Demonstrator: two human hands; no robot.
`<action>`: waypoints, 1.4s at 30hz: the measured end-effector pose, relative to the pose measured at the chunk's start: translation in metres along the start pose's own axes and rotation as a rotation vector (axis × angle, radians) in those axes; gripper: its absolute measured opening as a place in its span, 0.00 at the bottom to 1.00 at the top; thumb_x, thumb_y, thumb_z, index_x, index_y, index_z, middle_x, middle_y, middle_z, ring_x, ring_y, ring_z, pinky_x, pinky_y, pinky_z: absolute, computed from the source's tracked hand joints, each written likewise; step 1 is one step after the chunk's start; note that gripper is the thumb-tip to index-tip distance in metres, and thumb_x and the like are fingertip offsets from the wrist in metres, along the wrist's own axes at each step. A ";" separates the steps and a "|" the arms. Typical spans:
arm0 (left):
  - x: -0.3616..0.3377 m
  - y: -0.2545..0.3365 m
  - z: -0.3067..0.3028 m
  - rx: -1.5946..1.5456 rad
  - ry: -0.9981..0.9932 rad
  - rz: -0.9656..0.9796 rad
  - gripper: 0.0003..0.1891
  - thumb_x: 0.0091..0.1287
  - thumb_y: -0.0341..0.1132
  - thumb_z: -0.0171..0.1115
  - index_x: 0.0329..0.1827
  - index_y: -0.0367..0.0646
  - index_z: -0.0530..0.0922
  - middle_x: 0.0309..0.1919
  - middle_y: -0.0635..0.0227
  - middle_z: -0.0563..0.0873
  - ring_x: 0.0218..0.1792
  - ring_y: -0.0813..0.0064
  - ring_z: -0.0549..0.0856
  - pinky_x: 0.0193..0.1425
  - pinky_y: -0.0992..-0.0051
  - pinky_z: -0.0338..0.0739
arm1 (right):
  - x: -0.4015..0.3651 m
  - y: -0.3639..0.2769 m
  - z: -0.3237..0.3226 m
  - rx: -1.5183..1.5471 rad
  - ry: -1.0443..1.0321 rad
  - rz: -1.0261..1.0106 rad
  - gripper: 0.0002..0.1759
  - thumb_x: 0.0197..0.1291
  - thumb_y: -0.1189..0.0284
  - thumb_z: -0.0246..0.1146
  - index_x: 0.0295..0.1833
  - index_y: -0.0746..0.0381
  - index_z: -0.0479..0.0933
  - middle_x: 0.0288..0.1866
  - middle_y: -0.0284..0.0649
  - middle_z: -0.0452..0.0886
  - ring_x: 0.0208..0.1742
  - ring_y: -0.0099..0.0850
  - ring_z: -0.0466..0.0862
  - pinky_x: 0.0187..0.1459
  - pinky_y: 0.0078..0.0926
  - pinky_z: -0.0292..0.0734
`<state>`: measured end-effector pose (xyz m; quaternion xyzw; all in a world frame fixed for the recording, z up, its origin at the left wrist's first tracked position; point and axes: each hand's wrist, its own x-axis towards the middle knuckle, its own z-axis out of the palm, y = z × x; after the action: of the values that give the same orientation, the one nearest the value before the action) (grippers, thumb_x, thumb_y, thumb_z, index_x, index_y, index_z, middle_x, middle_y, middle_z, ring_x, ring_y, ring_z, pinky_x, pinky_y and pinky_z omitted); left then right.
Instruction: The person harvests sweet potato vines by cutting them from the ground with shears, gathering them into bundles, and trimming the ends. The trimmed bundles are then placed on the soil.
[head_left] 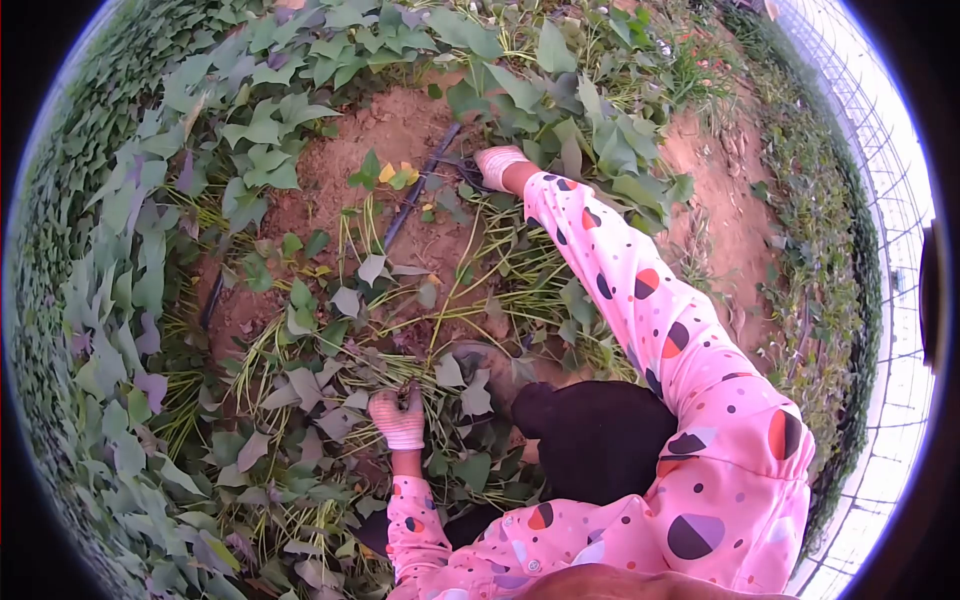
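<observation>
My left hand [398,420], in a white and pink striped glove, is low among cut-looking green stems and grey-green leaves. Its fingers curl round a leafy vine [410,393], whose ends disappear into the foliage. Farther forward, my right hand [496,166] wears a similar pale glove and reaches down beside the broad leaves. Its fingers are closed and partly hidden, next to a dark thin object [468,172] that I cannot identify. Just left of that hand, a black irrigation pipe [425,180] slants across the bare reddish soil.
Dense vine leaves [110,330] cover the left side. Bare soil [720,215] runs along the right, beside low green plants [825,330] and a pale gridded surface [905,200]. My dark-clothed knee [600,440] is between my arms. Yellow leaves [400,176] lie near the pipe.
</observation>
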<state>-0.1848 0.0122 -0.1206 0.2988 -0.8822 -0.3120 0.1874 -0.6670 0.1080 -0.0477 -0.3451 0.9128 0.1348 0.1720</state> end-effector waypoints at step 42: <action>0.017 0.105 -0.089 -0.545 0.397 -0.265 0.09 0.57 0.28 0.70 0.38 0.37 0.81 0.31 0.67 0.85 0.30 0.78 0.80 0.36 0.74 0.74 | -0.345 0.018 -0.180 1.112 0.374 -0.170 0.15 0.52 0.65 0.71 0.31 0.61 0.72 0.23 0.30 0.73 0.24 0.19 0.73 0.29 0.24 0.69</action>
<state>-0.1943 0.0283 0.0168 0.4044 -0.6668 -0.4931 0.3856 -0.4768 0.2569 0.2574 -0.2930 0.8303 -0.4413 0.1733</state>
